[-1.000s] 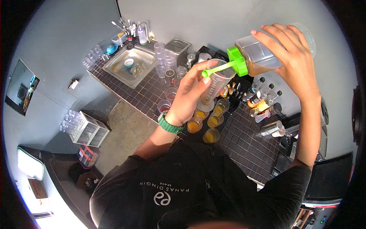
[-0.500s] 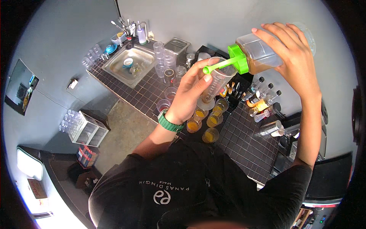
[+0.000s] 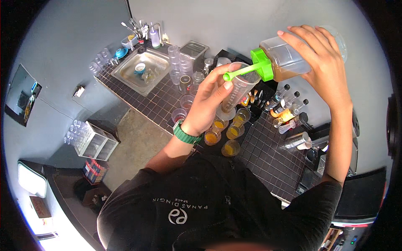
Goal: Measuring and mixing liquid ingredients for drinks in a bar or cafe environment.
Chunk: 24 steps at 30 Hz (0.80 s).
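My left hand (image 3: 205, 100), with a green watch at its wrist, is closed around a clear graduated measuring cylinder (image 3: 238, 93). Brownish liquid shows in the cylinder's lower part. My right hand (image 3: 320, 56) grips a clear plastic bottle (image 3: 287, 56) with a bright green pour-spout lid (image 3: 263, 65). The bottle is tipped nearly on its side, brown liquid lying along its lower wall. Its long spout reaches across the cylinder's mouth, the tip near my left thumb; I cannot make out a stream. Below the cylinder stand several cups of orange-yellow liquid (image 3: 233, 132).
A steel sink (image 3: 125, 81) is set in the black-tiled counter (image 3: 268, 154) at the far left. Stacked clear cups (image 3: 174, 62) stand beside it. Several dark-capped bottles (image 3: 289, 102) and a steel shaker (image 3: 296, 140) are at the right. A white rack (image 3: 98, 142) stands on the floor.
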Each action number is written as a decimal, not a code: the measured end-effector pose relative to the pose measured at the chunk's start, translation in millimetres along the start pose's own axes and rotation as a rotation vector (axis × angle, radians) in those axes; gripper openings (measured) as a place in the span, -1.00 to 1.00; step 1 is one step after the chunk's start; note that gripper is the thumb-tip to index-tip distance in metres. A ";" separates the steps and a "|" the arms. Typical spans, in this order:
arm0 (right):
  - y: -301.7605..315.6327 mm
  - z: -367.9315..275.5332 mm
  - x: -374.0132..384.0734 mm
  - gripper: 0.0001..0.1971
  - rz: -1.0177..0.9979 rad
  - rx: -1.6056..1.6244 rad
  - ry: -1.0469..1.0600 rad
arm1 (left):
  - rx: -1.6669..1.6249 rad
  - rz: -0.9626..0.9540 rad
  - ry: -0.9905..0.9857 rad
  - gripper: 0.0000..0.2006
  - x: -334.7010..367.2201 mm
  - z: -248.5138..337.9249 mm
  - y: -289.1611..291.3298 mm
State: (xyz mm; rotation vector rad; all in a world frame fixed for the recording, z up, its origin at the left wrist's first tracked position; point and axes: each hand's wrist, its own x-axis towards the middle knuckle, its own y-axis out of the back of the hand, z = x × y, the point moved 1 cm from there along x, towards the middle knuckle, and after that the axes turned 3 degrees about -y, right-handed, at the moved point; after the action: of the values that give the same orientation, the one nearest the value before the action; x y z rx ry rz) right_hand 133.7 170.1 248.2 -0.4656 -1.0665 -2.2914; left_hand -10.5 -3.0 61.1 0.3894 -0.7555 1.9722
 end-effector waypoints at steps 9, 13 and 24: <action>1.0 -1.5 -0.1 -0.25 0.005 -0.012 -0.017 | -0.034 -0.005 0.014 -0.50 0.5 0.8 -1.0; 0.3 -3.3 -0.9 -0.24 0.029 -0.007 -0.025 | -0.031 -0.011 0.010 -0.51 -0.3 1.2 -1.1; -39.0 -28.9 -33.5 -0.15 -0.085 0.449 -0.352 | -0.105 -0.105 -0.031 -0.48 3.4 -3.9 10.6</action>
State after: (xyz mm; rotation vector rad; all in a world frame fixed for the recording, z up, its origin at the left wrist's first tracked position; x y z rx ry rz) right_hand 133.6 179.5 190.0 -0.6590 -1.7500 -1.9913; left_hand -21.2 -1.9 56.3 0.3893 -0.8381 1.8243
